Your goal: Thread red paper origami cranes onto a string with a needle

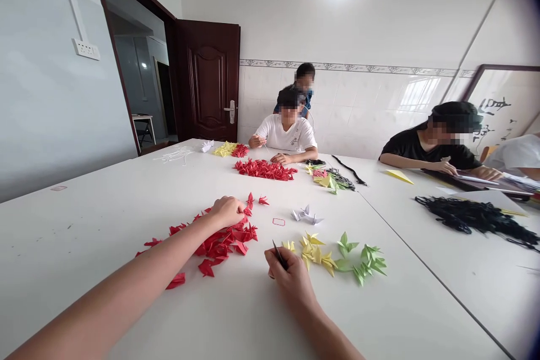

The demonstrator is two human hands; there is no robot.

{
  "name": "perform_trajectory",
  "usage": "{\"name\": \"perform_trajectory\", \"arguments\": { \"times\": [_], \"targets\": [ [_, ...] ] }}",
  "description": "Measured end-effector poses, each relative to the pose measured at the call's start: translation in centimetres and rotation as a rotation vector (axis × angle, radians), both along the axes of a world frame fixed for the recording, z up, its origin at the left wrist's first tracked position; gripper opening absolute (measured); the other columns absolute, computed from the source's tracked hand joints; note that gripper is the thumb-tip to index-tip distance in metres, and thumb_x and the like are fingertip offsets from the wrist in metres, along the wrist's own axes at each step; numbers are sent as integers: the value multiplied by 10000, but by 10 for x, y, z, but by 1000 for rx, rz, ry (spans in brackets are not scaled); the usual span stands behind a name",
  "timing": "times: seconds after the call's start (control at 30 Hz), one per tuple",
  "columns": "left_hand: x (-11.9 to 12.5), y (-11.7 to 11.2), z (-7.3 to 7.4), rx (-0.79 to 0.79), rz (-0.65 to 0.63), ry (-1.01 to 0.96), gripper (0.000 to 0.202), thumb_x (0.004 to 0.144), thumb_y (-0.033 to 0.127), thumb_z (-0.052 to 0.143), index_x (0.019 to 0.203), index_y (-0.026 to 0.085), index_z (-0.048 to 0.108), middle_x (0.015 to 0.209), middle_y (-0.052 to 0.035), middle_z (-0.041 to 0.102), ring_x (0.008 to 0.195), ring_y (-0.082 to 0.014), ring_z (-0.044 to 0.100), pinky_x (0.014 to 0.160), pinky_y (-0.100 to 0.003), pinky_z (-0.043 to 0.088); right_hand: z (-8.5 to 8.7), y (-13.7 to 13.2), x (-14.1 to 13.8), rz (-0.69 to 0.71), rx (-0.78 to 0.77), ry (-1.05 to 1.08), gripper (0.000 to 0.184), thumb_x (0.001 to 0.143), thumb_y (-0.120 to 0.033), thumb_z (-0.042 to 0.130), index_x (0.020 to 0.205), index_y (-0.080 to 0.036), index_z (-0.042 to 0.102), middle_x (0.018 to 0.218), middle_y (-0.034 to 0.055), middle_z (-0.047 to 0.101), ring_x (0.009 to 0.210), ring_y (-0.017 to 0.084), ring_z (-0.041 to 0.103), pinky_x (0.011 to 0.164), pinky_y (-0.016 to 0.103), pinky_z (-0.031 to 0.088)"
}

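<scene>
**Hands Working Among Red Paper Cranes at a Shared White Table**

A person's left hand (228, 211) is resting on a loose scatter of red origami cranes (221, 244) on a white table (84, 236), its fingers curling over the far side of the heap; whether they are pinching a crane, the head camera cannot show. The right hand (291, 281) is closing around a slender dark pointed tool (278, 251), just beside a line of yellow paper cranes (314, 253) and green paper cranes (363, 261). The red cranes are looking feather-light, stiff only along their creases and easily crushed, and they would likely skid at a careless touch. The folded body seems the safest place to take hold, with a soft pinch rather than a squeeze on the thin wings.

Farther along the table, a person in a white T-shirt (287, 135) is sitting before a second red heap (265, 170), while another person (301, 90) is standing behind. To the right, a person in black (422, 146) is leaning over a dark board near a tangle of black cord (476, 219).
</scene>
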State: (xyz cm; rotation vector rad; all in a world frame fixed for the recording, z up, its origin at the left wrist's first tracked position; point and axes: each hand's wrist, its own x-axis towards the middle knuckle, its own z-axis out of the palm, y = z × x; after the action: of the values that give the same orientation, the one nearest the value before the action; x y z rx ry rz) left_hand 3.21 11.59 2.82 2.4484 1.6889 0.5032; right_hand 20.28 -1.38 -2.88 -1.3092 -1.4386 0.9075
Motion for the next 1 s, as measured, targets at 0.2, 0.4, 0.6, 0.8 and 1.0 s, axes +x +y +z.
{"name": "perform_trajectory", "arguments": {
  "times": [0.2, 0.4, 0.6, 0.8, 1.0],
  "targets": [
    [1, -33, -2, 254, -182, -163, 139, 752, 156, 502, 750, 180, 638, 825, -49, 616, 850, -177, 548, 773, -288, 435, 3, -1, 1, -11, 28, 67, 250, 780, -380, 498, 636, -176, 517, 518, -34, 436, 520, 118, 442, 482, 199, 342],
    [-2, -100, -21, 402, -432, -383, 76, 801, 152, 506, 783, 184, 573, 1022, -89, 584, 972, -184, 568, 766, -293, 502, 8, -7, 1, -44, 94, 179, 245, 795, -402, 510, 713, -175, 558, 597, -22, 459, 594, 123, 463, 568, 213, 410],
    [-9, -110, -37, 267, -536, -400, 118, 799, 123, 514, 886, 194, 550, 1189, -116, 556, 1099, -194, 534, 868, -318, 493, 6, -13, -4, 60, 102, 146, 264, 800, -413, 524, 787, -157, 588, 628, 1, 499, 602, 132, 467, 549, 224, 402],
    [-13, -105, -38, 242, -570, -510, 141, 793, 80, 495, 839, 203, 546, 1076, -72, 597, 1020, -166, 564, 803, -291, 511, 1, -17, -2, 18, 105, 96, 349, 828, -461, 462, 972, -168, 586, 645, 2, 503, 559, 126, 470, 497, 224, 400],
    [-12, -105, -38, 306, -556, -571, 177, 772, 26, 487, 799, 181, 566, 992, -72, 597, 972, -159, 569, 763, -266, 511, 4, -25, 2, 122, 245, -73, 359, 883, -417, 356, 1037, -185, 583, 650, 14, 540, 563, 134, 503, 518, 231, 427]
  ]
}}
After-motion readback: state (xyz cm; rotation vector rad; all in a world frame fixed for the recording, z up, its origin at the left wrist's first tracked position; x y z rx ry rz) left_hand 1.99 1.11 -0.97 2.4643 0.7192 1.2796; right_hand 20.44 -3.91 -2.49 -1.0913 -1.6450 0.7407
